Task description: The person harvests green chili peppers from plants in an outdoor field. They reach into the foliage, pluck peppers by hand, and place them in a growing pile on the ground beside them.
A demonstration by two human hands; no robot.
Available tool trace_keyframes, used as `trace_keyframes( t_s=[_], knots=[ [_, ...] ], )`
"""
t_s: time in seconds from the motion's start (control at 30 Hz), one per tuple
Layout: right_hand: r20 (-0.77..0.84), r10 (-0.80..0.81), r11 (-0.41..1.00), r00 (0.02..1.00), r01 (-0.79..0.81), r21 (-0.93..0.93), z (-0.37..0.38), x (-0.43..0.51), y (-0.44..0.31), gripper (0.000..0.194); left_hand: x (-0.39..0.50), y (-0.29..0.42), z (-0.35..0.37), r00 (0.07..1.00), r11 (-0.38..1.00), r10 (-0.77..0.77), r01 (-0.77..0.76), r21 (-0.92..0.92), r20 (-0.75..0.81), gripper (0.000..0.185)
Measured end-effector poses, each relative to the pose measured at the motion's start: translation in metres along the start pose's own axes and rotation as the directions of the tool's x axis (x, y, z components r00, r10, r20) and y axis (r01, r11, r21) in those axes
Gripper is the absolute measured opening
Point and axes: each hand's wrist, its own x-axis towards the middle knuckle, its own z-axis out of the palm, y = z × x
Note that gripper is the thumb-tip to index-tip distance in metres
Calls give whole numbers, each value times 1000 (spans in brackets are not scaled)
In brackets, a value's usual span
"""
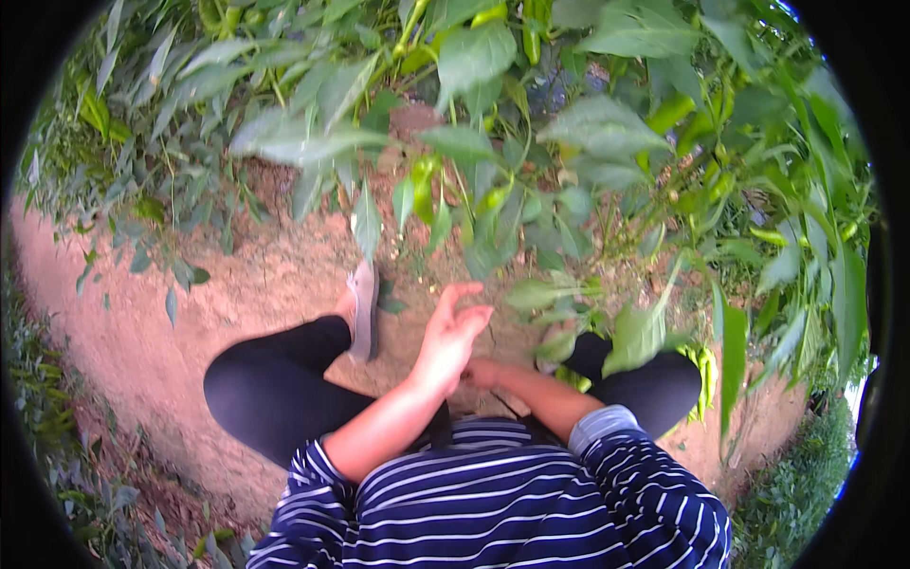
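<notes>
My left hand (453, 331) is raised in front of my body, thumb and fingers apart, holding nothing that shows. Behind its wrist, my right hand (485, 374) is low and partly hidden; whether it grips something cannot be told. Ahead of both hands, a pepper plant (490, 206) carries broad leaves and a light green pepper (424, 186). More green peppers (532, 32) hang among the leaves at the top. A bunch of picked-looking long green peppers (705, 377) lies beside my knee on the right.
Dry bare soil (142, 313) lies under and around my bent legs. A grey shoe (364, 313) is on my foot at the left. Dense pepper foliage (817, 213) curves round the right side, with leaves overhanging my knee. More plants (64, 455) stand at the lower left.
</notes>
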Motion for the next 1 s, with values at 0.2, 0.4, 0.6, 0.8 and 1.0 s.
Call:
trace_keyframes(
  t_s=[0.2, 0.4, 0.6, 0.8, 1.0],
  knots=[
    [-239, 127, 992, 963, -117, 55, -63, -87, -55, 30, 4, -14, 6, 990, 944, 89, -118, 310, 105, 38],
    [-148, 111, 932, 983, -155, -328, -71, -79, -101, 38, -27, 25, 16, 802, 43, -162, -576, 816, 575, 47],
    [219, 38, 944, 975, 36, -327, -42, -43, -146, 37, -111, 95, 5, 731, -102, -600, -472, 875, 325, 43],
    [382, 66, 990, 922, -12, -142, -16, -34, -146, 35, -95, 150, -15, 737, -359, -604, -592, 722, 303, 41],
    [547, 103, 994, 831, -97, -41, -30, 40, -149, 41, -6, 130, -84, 670, -252, -675, -602, 758, 308, 37]
  ],
)
